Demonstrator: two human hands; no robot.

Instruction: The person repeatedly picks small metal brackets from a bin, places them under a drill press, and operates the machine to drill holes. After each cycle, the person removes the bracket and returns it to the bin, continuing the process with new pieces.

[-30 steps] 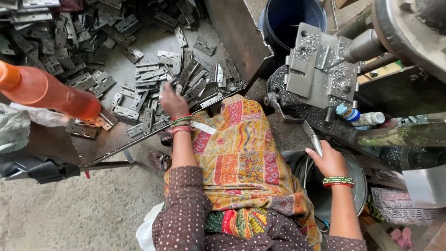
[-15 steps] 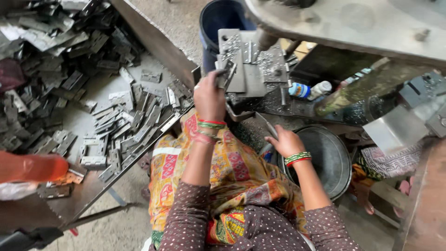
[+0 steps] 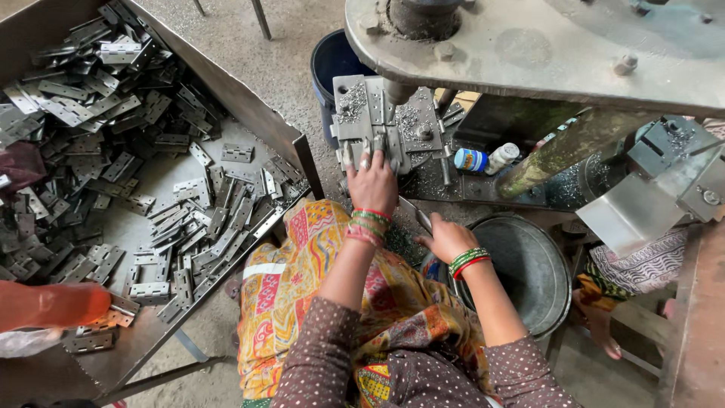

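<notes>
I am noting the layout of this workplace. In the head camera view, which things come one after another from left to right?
Tray of metal hinge plates → left hand at the press die block → right hand holding a thin metal piece → small blue-and-white bottle → round metal basin → grey metal chute.

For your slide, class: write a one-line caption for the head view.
Left hand at a press die block, right hand holding a metal strip, beside a tray of hinges.

A grey metal hinge plate (image 3: 368, 155) lies flat on the press die, under the left hand's fingertips. A thin metal strip (image 3: 418, 215) juts upward from the right hand's grasp.
</notes>
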